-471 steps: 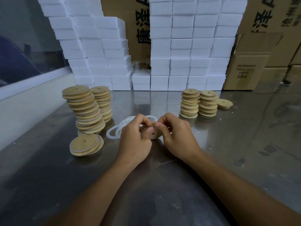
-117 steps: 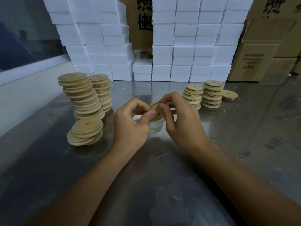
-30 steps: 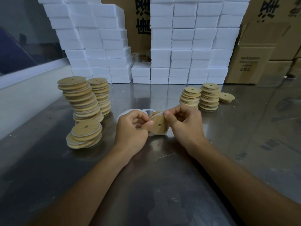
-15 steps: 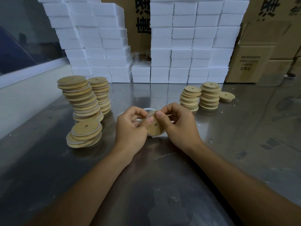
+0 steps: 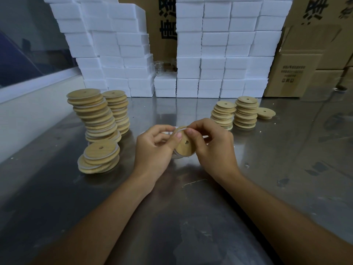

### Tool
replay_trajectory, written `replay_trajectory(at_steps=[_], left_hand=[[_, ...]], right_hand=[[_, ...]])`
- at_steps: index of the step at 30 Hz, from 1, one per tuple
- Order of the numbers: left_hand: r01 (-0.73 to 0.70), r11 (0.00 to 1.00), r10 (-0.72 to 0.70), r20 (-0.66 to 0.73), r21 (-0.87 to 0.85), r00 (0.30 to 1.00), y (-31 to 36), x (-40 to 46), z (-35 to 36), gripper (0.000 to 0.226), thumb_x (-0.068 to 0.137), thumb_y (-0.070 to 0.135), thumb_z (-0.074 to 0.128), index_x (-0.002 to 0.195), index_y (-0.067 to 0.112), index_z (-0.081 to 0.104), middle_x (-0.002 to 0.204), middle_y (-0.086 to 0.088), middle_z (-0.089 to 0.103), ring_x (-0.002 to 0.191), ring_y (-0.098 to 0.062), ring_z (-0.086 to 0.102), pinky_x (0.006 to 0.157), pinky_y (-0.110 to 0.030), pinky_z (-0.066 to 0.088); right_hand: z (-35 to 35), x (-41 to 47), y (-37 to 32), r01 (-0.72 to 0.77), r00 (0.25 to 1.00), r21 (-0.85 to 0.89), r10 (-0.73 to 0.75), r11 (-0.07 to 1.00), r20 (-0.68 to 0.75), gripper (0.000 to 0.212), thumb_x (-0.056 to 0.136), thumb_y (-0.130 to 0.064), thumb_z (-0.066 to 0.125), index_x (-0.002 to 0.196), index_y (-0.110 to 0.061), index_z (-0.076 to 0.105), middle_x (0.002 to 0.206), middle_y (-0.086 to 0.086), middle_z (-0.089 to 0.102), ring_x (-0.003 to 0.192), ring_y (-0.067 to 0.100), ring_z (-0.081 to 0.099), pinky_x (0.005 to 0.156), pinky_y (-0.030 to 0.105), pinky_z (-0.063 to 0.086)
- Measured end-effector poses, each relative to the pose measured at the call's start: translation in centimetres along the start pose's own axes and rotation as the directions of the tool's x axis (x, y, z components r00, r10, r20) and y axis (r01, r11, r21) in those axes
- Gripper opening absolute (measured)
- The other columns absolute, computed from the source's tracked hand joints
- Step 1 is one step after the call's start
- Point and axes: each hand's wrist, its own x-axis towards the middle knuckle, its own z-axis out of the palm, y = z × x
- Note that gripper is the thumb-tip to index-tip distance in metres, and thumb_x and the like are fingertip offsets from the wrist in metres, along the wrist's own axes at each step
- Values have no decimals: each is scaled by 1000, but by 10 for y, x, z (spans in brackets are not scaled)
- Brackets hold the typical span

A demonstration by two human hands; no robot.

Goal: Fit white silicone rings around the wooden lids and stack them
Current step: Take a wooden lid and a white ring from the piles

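Both hands hold one round wooden lid (image 5: 185, 147) with a small centre hole, tilted on edge above the steel table. My left hand (image 5: 154, 148) pinches its left rim with thumb and fingers. My right hand (image 5: 212, 144) pinches the top right rim, where a white silicone ring (image 5: 181, 128) shows along the lid's upper edge. Loose white rings lie mostly hidden behind my hands. A low pile of ringed lids (image 5: 99, 158) sits at the left, in front of two tall leaning stacks (image 5: 95, 115).
Two shorter stacks of bare wooden lids (image 5: 236, 114) and a single lid (image 5: 265, 113) stand at the right. White foam boxes (image 5: 219, 54) and cardboard cartons (image 5: 305, 60) wall off the back. The steel table (image 5: 181, 217) stretches toward me.
The lid has turned a little in my fingers and my right thumb has shifted along its upper rim. The stacks have not moved.
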Motion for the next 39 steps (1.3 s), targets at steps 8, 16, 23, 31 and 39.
replay_trajectory(at_steps=[8,16,23,31,39], left_hand=[[-113,966,81,141,231,987,-7,3,1,12,77,21,81,86,23,73,74,2,72,71,-18,69,69,-36,56],[-126,951,79,173,282,982,-14,5,-1,16,77,17,81,77,22,66,66,6,64,51,-5,55,54,-16,40],[-144,927,81,189,347,979,-15,5,-1,22,77,17,81,74,25,61,54,19,53,43,0,50,42,-10,33],[-145,920,73,206,364,976,-11,3,-2,17,78,20,80,79,24,63,63,11,58,47,-2,52,47,-13,37],[-60,963,31,112,262,993,-12,5,-2,18,80,14,79,73,22,64,63,13,63,70,-19,67,68,-34,57]], right_hand=[[0,0,2,31,999,-58,-32,998,-13,7,92,-11,65,86,-10,69,78,-5,69,76,2,60,64,7,40],[1,0,-2,-12,1000,-43,12,999,-5,10,90,-7,66,81,-6,69,73,-5,68,72,1,58,62,6,40],[-3,2,-2,-157,988,-5,157,988,14,11,90,-7,67,79,-6,70,73,-2,68,72,11,63,69,26,53],[-3,4,0,-218,976,46,217,975,15,16,90,-7,68,76,-14,69,72,-2,68,70,12,65,67,27,56],[0,2,-3,-218,976,125,214,968,42,17,89,-18,71,82,-3,69,76,8,71,74,26,68,70,46,56]])
